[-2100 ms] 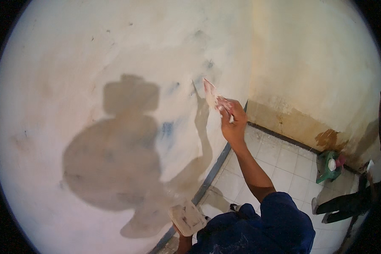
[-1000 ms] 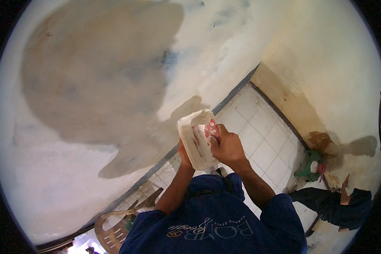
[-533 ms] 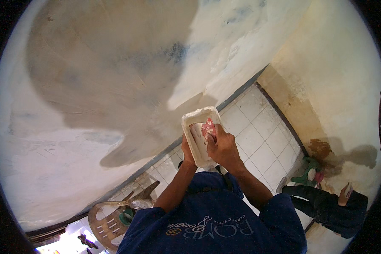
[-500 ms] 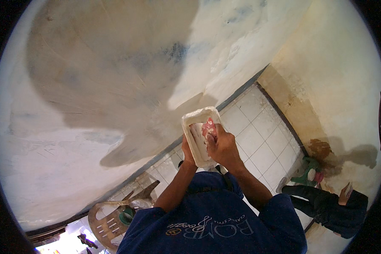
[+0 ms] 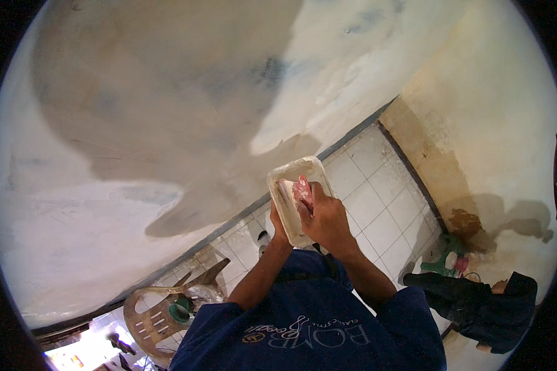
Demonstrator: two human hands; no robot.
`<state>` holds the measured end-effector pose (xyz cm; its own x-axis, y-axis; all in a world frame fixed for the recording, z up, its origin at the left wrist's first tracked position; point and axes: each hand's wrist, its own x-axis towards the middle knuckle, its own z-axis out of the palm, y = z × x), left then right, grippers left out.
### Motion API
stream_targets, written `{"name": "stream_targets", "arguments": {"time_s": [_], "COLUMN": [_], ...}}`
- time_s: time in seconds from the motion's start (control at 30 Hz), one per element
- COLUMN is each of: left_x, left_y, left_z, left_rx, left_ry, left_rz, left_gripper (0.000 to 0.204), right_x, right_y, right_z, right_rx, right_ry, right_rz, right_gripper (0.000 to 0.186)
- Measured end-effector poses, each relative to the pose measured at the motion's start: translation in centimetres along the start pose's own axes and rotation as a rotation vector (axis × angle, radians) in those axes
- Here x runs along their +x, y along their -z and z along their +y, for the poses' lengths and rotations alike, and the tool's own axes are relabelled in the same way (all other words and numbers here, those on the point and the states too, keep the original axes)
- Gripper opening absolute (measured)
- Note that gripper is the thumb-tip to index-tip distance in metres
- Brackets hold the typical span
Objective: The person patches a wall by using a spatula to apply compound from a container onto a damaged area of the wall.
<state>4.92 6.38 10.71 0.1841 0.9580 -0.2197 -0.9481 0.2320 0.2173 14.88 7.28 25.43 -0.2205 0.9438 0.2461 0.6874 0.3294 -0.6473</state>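
Observation:
My left hand grips the near left side of a long white plastic tub, with most of its fingers hidden beneath it. The tub's rim and inner walls are smeared with whitish paste. Over the tub, my right hand is closed around the red, paste-spotted handle of a putty knife. Its pale wide blade lies inside the tub toward the left wall; whether the edge touches the bottom I cannot tell.
A patchy whitish wall with my shadow rises ahead and left. White floor tiles meet a stained wall at right. A brown plastic chair stands lower left. Another person is at lower right, near a green object.
My right hand and the putty knife have shifted slightly within the tub. At lower right the other person's arm has moved and the raised hand shows less.

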Motion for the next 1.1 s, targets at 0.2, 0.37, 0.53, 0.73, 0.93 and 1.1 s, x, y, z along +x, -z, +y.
{"name": "stream_targets", "arguments": {"time_s": [0.2,0.37,0.53,0.73,0.93,1.1], "left_x": [0.4,-0.3,0.2,0.0,-0.6,-0.6], "left_y": [0.2,-1.2,0.5,-1.0,-1.6,-1.7], "left_z": [-0.3,-0.2,-0.1,0.6,0.7,0.8], "left_rx": [-0.194,-0.021,0.074,0.06,0.109,-0.067], "left_ry": [0.046,-0.01,-0.024,-0.048,-0.071,-0.033], "left_rz": [-0.252,0.024,-0.036,0.035,0.063,-0.022], "left_gripper": [0.066,0.061,0.067,0.071,0.069,0.059], "right_x": [0.4,0.3,0.5,0.6,0.3,0.1], "right_y": [0.6,0.2,0.1,1.8,0.9,-0.3], "right_z": [0.1,0.1,-1.1,-0.4,-1.2,-1.2], "right_rx": [0.044,0.025,-0.028,0.108,0.082,0.035], "right_ry": [-0.093,-0.109,-0.077,-0.106,-0.044,-0.039], "right_rz": [-0.078,-0.122,-0.135,0.006,-0.052,-0.107], "right_gripper": [0.033,0.038,0.035,0.031,0.032,0.031]}}
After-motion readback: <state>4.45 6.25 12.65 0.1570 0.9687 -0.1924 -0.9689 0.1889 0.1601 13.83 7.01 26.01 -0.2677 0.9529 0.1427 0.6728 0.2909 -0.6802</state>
